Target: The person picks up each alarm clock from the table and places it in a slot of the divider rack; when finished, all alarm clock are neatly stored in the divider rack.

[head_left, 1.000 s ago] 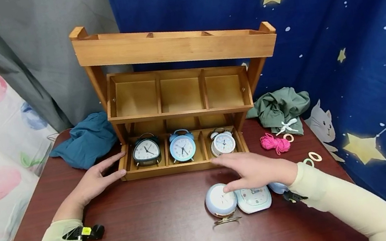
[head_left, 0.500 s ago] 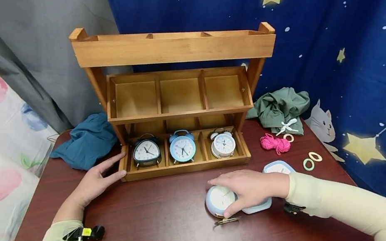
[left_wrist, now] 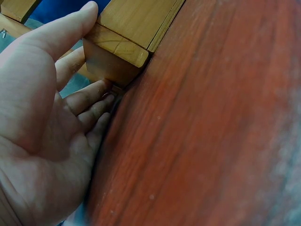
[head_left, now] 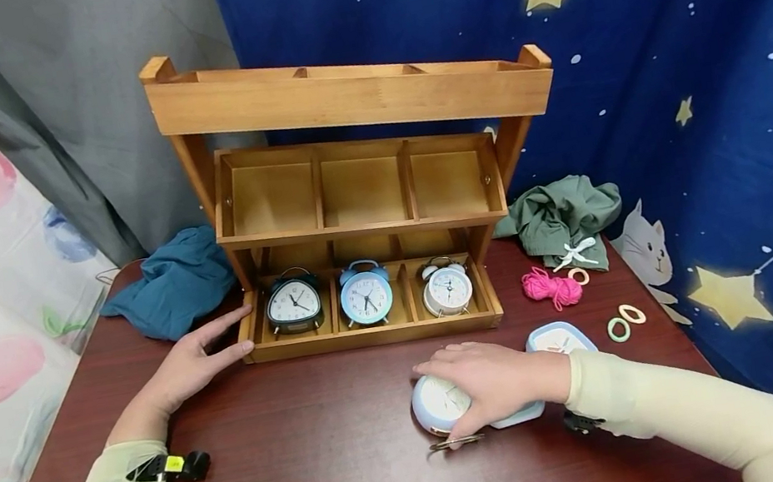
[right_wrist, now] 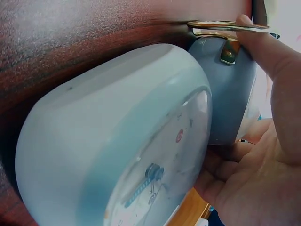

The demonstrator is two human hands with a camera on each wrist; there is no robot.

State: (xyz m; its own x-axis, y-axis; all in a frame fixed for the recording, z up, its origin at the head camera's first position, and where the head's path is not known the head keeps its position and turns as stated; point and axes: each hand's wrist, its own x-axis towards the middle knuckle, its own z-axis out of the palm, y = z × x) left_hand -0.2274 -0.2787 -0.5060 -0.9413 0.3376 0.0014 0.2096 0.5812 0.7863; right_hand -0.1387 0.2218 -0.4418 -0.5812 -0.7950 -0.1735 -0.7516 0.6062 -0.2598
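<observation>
My right hand (head_left: pixel 488 381) reaches round a round light-blue clock (head_left: pixel 441 403) lying face up on the table; in the right wrist view the thumb is at its gold ring (right_wrist: pixel 225 24) and the fingers curl at the opposite side. Beside it lies a pale-blue square clock (right_wrist: pixel 108 132), mostly under the hand in the head view. My left hand (head_left: pixel 187 369) rests against the left end of the wooden shelf (head_left: pixel 371 334), thumb at the front corner. In its bottom row stand a dark-green clock (head_left: pixel 294 304), a blue twin-bell clock (head_left: pixel 366 296) and a white one (head_left: pixel 447 289).
Another blue-rimmed clock (head_left: pixel 557 338) lies behind my right wrist. Pink yarn (head_left: pixel 552 287), small rings (head_left: pixel 618 330) and a green cloth bag (head_left: pixel 565 221) are at the right. A teal cloth (head_left: pixel 173 283) lies left of the shelf.
My right hand has moved from the shelf's front, near the white clock, down toward me and onto the round light-blue clock, its thumb reaching the ring. My left hand has stayed at the shelf.
</observation>
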